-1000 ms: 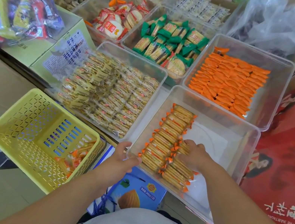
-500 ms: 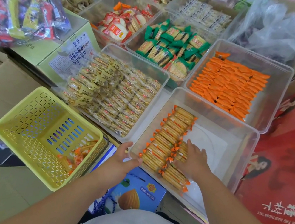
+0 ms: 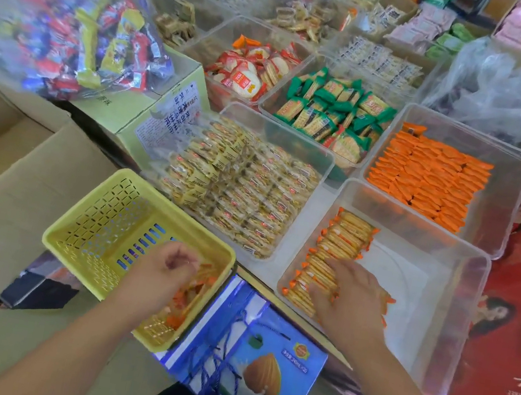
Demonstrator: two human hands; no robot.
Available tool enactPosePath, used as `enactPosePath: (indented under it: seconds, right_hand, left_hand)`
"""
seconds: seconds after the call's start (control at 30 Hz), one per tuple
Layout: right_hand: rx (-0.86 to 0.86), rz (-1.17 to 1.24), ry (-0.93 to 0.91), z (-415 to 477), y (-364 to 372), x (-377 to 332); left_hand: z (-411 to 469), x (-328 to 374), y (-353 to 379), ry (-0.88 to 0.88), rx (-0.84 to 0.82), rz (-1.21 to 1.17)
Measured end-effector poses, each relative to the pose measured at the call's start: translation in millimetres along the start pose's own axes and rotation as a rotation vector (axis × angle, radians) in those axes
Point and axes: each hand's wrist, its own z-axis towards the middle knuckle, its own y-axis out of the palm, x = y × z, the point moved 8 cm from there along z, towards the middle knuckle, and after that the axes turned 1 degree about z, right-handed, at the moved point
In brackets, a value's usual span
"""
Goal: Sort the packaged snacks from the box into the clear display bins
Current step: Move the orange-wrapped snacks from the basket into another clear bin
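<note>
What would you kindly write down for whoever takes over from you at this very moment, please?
Left hand: inside the yellow basket, fingers curled over the loose orange-ended packets; grip unclear.
Right hand: flat, pressing on the cracker packets in the nearest clear bin.
Done: one row lined up along the bin's left side; a second seems started under the hand.
Left: move the basket's remaining packets across; much of the bin floor is bare.

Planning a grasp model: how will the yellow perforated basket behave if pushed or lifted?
Yellow basket probably light: thin perforated plastic, only a few packets in its near corner. Likely stiff: walls hold shape. It seems tilted, so a push may slide or tip it.
</note>
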Motion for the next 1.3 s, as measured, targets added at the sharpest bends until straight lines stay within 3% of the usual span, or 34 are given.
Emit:
enactPosePath:
  seconds: [0.07,0.23,0.4,0.57,0.8,1.3]
  right_hand:
    - [-0.015,0.097,-0.076,-17.3,4.8,-41.6]
    - [-0.284,0.345,-0.048,-53.2,48.2,-111.8]
    - [-0.281,0.515,0.116,-72.1,84.2,-138.4]
    - [-0.300,0.428,0.190,-86.7,108.7,-153.9]
    - [-0.256,0.344,0.331,-94.2,121.1,-149.7]
    - [-0.220,0.499,0.432,-95.3,126.3,-143.0]
  left_hand:
    - [23.0,-18.3,-13.7,-0.020,-0.021,0.101]
    - [73.0,-43.4,-15.8,0.019,-0.212,0.384]
    - [101.9,-57.5,11.9,0.072,-0.441,0.538]
    - [103.7,-87.7,42.9,0.019,-0.690,0.525]
    - [101.5,-98.3,52.5,0.046,-0.678,0.480]
    - [107.5,-90.5,74.8,-0.038,-0.725,0.434]
